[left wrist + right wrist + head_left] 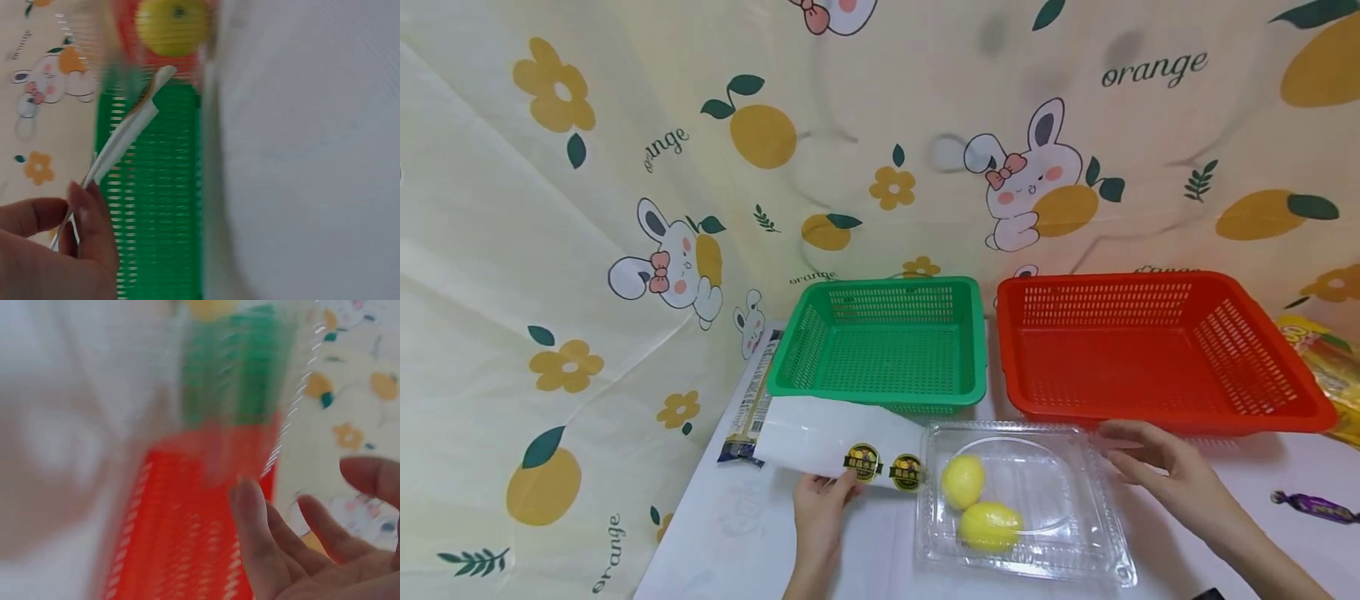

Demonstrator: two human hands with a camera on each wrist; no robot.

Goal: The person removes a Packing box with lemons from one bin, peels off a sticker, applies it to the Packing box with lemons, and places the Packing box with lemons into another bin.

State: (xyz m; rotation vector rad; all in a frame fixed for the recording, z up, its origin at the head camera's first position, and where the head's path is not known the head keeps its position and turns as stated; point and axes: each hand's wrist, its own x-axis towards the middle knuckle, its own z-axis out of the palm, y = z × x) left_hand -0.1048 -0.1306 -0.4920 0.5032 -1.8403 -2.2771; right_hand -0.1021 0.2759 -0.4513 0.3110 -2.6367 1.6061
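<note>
My left hand (820,512) pinches the edge of a white sheet of stickers (808,429) between thumb and fingers. Two round black-and-gold stickers (863,462) show near its right end. In the left wrist view the sheet (128,131) appears edge-on, rising from the fingers. To its right, a clear plastic box (1060,550) with a ridged rim holds two yellow lemons (991,527). Beside the box's right edge is my right hand (1165,475), fingers spread and slightly bent, holding nothing. Whether a fingertip touches the box is hard to tell.
A green basket (872,398) and a red basket (1165,417) stand behind the box. At far right are a yellow packet (1333,375) and a purple-wrapped candy (1317,506). A long printed packet (748,417) lies left of the green basket. Behind hangs a printed curtain (865,92).
</note>
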